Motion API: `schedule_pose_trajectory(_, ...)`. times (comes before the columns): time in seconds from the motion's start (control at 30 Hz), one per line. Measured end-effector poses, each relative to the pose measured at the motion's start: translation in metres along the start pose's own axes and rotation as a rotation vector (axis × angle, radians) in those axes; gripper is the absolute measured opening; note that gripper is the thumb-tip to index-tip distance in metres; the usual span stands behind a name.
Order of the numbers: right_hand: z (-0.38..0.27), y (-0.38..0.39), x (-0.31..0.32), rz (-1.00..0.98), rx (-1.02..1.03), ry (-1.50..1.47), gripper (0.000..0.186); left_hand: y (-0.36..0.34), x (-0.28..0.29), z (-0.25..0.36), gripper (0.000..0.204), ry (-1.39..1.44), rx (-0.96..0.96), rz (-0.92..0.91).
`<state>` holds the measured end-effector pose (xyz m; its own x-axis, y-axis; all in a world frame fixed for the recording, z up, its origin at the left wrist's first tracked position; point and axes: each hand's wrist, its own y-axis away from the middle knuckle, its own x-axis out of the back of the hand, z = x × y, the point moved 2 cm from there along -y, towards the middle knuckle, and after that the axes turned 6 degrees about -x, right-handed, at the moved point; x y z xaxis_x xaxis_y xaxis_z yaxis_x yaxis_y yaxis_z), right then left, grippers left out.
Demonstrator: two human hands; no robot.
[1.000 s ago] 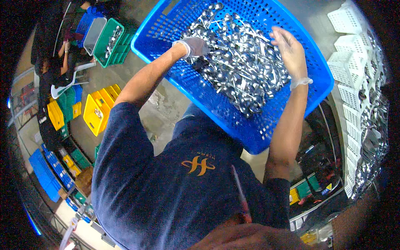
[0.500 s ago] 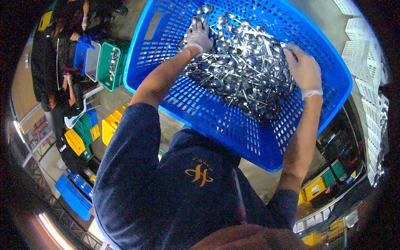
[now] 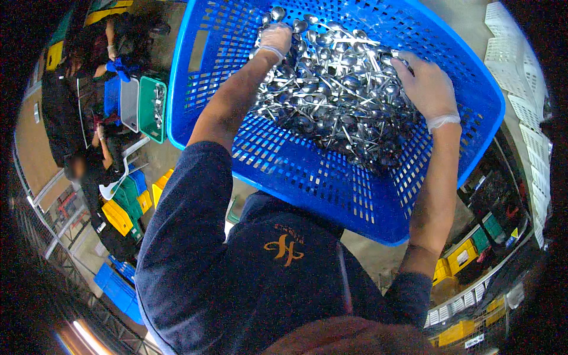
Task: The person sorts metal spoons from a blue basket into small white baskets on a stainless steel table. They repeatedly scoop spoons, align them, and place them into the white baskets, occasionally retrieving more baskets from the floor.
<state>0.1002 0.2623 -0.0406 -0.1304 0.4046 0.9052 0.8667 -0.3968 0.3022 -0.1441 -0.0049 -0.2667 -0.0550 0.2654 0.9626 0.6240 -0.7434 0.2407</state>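
Note:
A large blue perforated basket (image 3: 207,165) holds a heap of metal spoons (image 3: 340,89), with some other slim cutlery pieces mixed in. My left hand (image 3: 273,41), in a clear thin glove, reaches into the upper left of the heap; its curled fingertips are hidden among the spoons. On the heap's right side, my right hand (image 3: 427,83), also gloved, has bent fingers with the thumb apart, touching spoons near their tips. Whether either hand grips a piece is hard to see.
At left, co-workers (image 3: 62,118) in dark clothes, one with a blue glove (image 3: 118,69), are beside a green bin (image 3: 144,118) of cutlery, grey and blue bins, and yellow crates (image 3: 116,219). White perforated baskets (image 3: 509,71) line the right side.
My left hand has moved up and slightly left onto the pile's far corner. My right hand has come down onto the pile's right side. The basket appears shifted in view.

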Motion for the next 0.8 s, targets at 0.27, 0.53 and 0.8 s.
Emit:
schedule_pose_trajectory(0.27,-0.009,0.008,-0.004,-0.025,0.045,-0.035,0.041,0.04,0.114,0.078,0.019,0.912,-0.13,0.309)
schedule_pose_trajectory(0.53,-0.017,0.006,-0.018,-0.053,0.204,-0.329,0.03,0.073,0.172,0.162,0.022,1.954,-0.013,-0.075)
schedule_pose_trajectory(0.8,-0.027,0.014,-0.011,-0.131,0.162,-0.403,0.023,0.08,0.182,0.157,0.025,1.905,-0.078,-0.184)
